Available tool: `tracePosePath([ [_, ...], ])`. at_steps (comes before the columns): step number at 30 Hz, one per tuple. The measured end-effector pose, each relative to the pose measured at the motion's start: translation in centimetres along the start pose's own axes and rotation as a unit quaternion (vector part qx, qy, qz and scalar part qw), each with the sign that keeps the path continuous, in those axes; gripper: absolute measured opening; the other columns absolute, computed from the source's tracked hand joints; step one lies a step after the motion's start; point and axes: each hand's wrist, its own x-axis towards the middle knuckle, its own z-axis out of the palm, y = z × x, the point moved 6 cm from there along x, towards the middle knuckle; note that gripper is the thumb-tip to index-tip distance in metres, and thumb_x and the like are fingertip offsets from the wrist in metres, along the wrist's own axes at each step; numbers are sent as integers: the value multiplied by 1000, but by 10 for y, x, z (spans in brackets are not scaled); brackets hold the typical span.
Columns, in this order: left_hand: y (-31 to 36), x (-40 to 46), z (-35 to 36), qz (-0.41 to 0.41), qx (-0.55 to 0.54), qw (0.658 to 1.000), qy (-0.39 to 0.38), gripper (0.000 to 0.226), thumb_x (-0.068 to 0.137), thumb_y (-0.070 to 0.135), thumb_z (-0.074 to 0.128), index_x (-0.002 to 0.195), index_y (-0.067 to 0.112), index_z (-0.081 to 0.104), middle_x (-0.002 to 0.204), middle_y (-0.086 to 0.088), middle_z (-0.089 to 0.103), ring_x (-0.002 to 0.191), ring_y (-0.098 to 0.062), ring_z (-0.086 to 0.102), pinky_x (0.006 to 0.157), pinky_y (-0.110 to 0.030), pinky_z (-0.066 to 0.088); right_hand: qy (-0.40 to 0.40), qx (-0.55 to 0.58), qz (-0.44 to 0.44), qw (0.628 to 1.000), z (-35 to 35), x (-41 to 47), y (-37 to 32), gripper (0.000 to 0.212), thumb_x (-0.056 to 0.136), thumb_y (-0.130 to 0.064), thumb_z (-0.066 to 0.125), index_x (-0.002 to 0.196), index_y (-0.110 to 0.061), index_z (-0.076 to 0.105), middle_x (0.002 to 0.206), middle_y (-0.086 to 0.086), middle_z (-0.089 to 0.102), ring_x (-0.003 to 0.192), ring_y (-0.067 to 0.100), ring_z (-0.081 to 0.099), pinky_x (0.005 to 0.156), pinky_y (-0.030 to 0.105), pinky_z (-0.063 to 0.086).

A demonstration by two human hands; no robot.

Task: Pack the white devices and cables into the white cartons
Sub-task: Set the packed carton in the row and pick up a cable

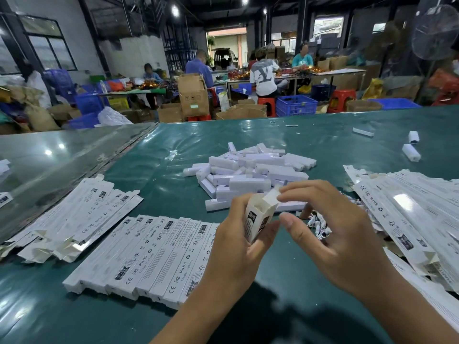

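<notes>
Our left hand (238, 234) grip wraps slim white printed cardboard carton (259, 219), centre frame above green desk (154, 170); right hand (330, 229) pinches its open flap (272, 196). Closing step, we judge; next tuck flap, add to packed row (149, 256).

Single head-worn wide-angle view, facing forward and down, close over table (285, 264)
</notes>
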Motion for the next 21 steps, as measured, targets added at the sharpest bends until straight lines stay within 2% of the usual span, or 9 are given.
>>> tracePosePath([
  [4, -2, -2, 2, -11, -78, 997, -5, 38, 93, 47, 64, 120, 54, 38, 101, 19, 64, 83, -4, 65, 68, -11, 47, 14, -21, -39, 999, 3, -3, -3, 29, 97, -28, 57, 112, -12, 75, 116, -1, 67, 112, 20, 63, 95, 30, 48],
  [7, 1, -8, 6, 14, -72, 997, -21, 44, 96, 44, 57, 126, 59, 29, 116, 20, 61, 99, -7, 66, 81, -20, 52, 1, -29, -11, 1000, 9, -3, 2, 31, 96, -32, 54, 115, -18, 76, 118, 0, 62, 112, 19, 59, 92, 30, 47],
  [9, 2, -10, 9, 20, -62, 998, -21, 38, 99, 44, 53, 126, 58, 29, 101, 17, 58, 78, -6, 61, 70, -25, 51, 7, -13, 15, 1000, 11, -4, 4, 31, 97, -34, 53, 114, -24, 76, 120, -3, 58, 116, 18, 56, 93, 27, 44],
  [11, 6, -11, 9, 48, -42, 998, -12, 33, 101, 36, 51, 124, 51, 33, 88, 17, 53, 62, -4, 49, 59, -18, 42, 21, 13, 39, 999, 12, -6, 6, 28, 96, -36, 53, 112, -30, 76, 123, -7, 54, 121, 17, 54, 97, 22, 41],
  [13, 12, -10, 9, 73, -28, 997, -13, 28, 102, 27, 51, 123, 39, 36, 90, 29, 51, 60, 4, 45, 60, -5, 34, 32, 45, 67, 996, 13, -7, 9, 25, 95, -39, 53, 106, -35, 76, 123, -10, 55, 121, 14, 55, 98, 17, 38],
  [15, 13, -10, 10, 78, -20, 997, -21, 24, 103, 26, 51, 120, 34, 38, 89, 29, 50, 56, 4, 41, 59, -3, 31, 45, 109, 105, 987, 14, -7, 12, 25, 95, -40, 53, 98, -32, 77, 117, -14, 61, 118, 12, 59, 96, 14, 40],
  [17, 11, -10, 11, 72, -6, 997, -26, 21, 103, 31, 51, 120, 32, 38, 86, 25, 49, 57, 2, 40, 59, -7, 31, 85, 230, 162, 956, 14, -7, 19, 22, 95, -37, 56, 100, -24, 73, 110, -6, 70, 108, 13, 66, 88, 18, 50],
  [19, 9, -11, 13, 70, 4, 997, -34, 20, 104, 37, 48, 120, 32, 37, 85, 26, 49, 59, 2, 44, 59, -7, 30, 128, 335, 240, 902, 15, -8, 28, 13, 99, -28, 61, 104, -19, 69, 102, -1, 76, 95, 15, 71, 75, 23, 57],
  [21, 10, -11, 14, 69, 21, 996, -45, 21, 104, 41, 46, 121, 35, 36, 86, 30, 50, 62, 5, 47, 59, -4, 30, 109, 338, 285, 890, 19, -9, 33, 18, 102, -24, 57, 101, -20, 75, 94, 0, 77, 88, 19, 72, 69, 22, 57],
])
